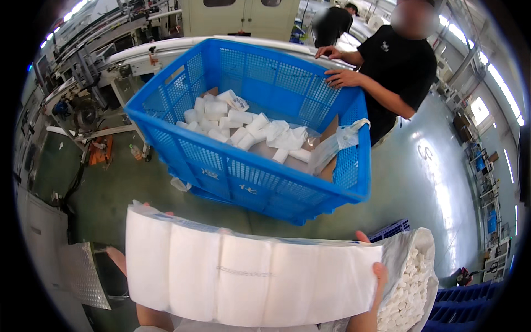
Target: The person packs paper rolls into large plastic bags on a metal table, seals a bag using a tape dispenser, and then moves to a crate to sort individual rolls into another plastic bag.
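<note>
In front of me I hold a long pack of white paper rolls (249,271), wrapped in clear film and bowed slightly along its length. My left hand (117,259) grips its left end, with fingertips just showing over the top edge and the rest largely hidden. At the other end, my right hand (379,276) is closed around the pack, its thumb and a finger in sight. Beyond the pack stands a large blue plastic crate (265,176) with perforated walls. Loose white rolls (243,119), crumpled film (285,134) and cardboard lie inside it.
A co-worker in black (401,63) rests both hands on the crate's far right rim; another person (332,26) bends behind. An open sack of small white pieces (406,293) stands at my right, by blue pallets (459,307). Conveyor machinery (119,77) is at the left.
</note>
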Motion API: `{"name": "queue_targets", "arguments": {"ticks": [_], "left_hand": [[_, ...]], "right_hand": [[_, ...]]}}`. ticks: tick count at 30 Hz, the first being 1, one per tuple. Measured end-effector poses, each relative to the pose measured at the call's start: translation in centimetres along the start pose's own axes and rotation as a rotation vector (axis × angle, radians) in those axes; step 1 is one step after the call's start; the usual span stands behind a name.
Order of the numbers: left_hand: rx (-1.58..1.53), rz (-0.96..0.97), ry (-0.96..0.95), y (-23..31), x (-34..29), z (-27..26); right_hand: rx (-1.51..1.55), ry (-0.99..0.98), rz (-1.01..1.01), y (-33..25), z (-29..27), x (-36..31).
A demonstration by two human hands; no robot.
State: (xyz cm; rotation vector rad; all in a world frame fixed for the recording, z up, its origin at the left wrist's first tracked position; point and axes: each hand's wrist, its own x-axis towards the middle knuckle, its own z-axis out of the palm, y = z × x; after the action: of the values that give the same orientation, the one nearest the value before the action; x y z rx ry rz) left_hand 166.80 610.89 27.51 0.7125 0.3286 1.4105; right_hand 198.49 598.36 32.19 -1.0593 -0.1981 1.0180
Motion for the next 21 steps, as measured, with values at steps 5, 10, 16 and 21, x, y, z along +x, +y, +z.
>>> {"name": "queue_targets", "arguments": {"ticks": [5, 10, 16, 21], "left_hand": [[0.262, -0.231, 0.164, -0.2, 8.2, 2.6], [0.216, -0.413, 0.171, -2.9, 13.6, 4.1], [0.555, -0.619, -0.320, -5.6, 22.8, 7.5], [0.622, -0.843, -0.406, -13.1, 30.2, 7.8]], "right_hand": [[-0.144, 0.133, 0.024, -3.3, 3.5, 6.9], [-0.196, 0.204, -0.091, -6.0, 4.2, 13.5], [-0.227, 0.222, -0.130, -9.1, 2.9, 19.8], [-0.227, 0.181, -0.111, -10.5, -0.1, 23.5]]}}
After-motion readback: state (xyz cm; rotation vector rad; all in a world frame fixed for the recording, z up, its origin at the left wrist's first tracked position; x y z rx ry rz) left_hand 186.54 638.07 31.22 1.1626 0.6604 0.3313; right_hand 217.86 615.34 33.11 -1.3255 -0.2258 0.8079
